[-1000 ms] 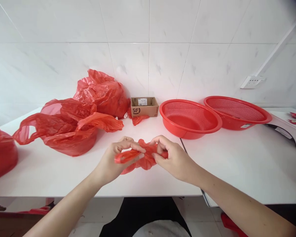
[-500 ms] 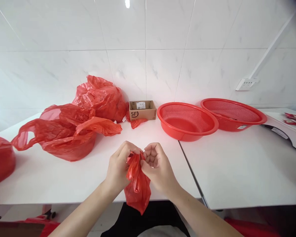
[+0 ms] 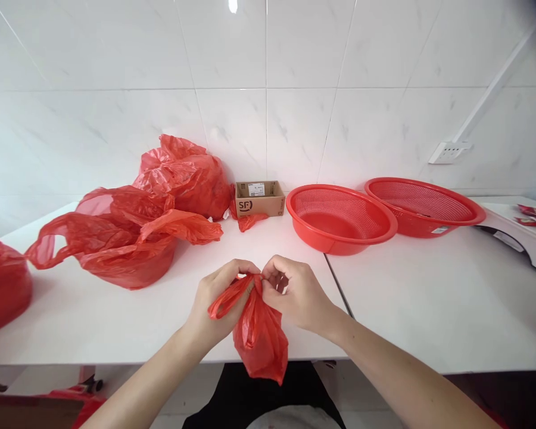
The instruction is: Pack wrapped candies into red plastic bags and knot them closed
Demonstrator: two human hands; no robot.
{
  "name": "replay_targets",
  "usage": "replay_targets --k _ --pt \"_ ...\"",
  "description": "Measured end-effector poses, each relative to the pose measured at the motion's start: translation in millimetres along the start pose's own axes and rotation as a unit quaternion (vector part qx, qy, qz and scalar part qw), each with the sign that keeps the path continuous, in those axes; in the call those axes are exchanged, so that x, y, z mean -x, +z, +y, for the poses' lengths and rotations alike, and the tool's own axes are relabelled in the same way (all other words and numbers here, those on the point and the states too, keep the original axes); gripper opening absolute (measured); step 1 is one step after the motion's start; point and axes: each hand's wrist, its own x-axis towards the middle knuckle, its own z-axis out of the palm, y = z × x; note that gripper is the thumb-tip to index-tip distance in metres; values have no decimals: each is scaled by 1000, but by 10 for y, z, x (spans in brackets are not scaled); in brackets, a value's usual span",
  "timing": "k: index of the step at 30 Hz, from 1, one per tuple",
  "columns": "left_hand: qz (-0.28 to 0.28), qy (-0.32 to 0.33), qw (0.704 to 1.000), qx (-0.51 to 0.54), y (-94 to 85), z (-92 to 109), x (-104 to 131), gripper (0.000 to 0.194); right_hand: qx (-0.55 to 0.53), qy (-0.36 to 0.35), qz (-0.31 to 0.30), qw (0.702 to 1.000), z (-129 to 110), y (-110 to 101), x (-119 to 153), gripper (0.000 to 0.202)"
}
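Observation:
A small red plastic bag (image 3: 261,342) hangs between my hands, just over the table's front edge. Its gathered neck is twisted at the top, and a loop of the plastic lies across my left palm. My left hand (image 3: 221,298) pinches the neck from the left, thumb and forefinger pressed on the film. From the other side, my right hand (image 3: 297,292) pinches the same neck, its fingers curled. The fingertips almost meet there, so the exact fold between them is hidden. What the bag contains, if anything, cannot be made out.
A large open red bag (image 3: 129,262) and a fuller one (image 3: 183,179) sit to the left. Against the wall stands a cardboard box (image 3: 268,207). Two red perforated basins (image 3: 339,245) (image 3: 429,223) stand to the right, beside a white appliance (image 3: 524,238). A seam divides the tables.
The small bag has swung slightly right, and its loop now spreads out over my left palm. My right hand has shifted a little to the right.

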Motion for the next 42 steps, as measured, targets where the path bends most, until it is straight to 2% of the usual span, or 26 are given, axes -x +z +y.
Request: replay_targets --k 2,4,6,7,9,12,15,17,20,21,24,26,28,35,42 --pt "-21 -22 999 31 -6 56 -20 12 164 -121 38 978 12 -58 -28 9" --pt "-43 -38 997 49 -16 95 -40 9 293 -227 64 927 38 -117 -45 11" --pt "-65 -46 996 47 -50 100 -50 10 353 -282 63 890 64 -160 -33 11" --pt "-71 -44 996 38 -80 89 -51 11 361 -287 57 885 71 -172 -12 11" --pt "-68 -24 997 15 -165 50 -46 11 344 -262 40 901 69 -178 51 12" --pt "-30 1 1000 -3 -310 17 -33 7 260 -181 7 948 26 -170 158 16" --pt "11 -37 999 15 -393 77 -37 9 170 -107 -16 980 -19 -182 203 14" --pt "-2 -62 997 39 -397 154 -49 12 110 -88 -23 990 -24 -179 192 13" --pt "-50 -66 994 65 -356 250 -63 12 21 -92 -43 995 4 -70 161 52" --pt "-57 -63 994 68 -342 266 -63 11 -7 -91 -44 995 17 1 157 50" --pt "-42 -41 997 58 -324 257 -37 7 -69 -49 -16 996 50 266 180 8" --pt "-17 -22 999 41 -339 223 4 6 -100 3 -5 995 61 429 219 12" --pt "13 -8 999 28 -361 197 53 8 -135 31 -20 990 68 545 259 18" --pt "161 -50 985 33 -377 308 129 8 -196 23 -62 978 51 649 304 23" --pt "169 -76 983 11 -458 341 164 7 -160 18 -43 986 16 752 345 23"
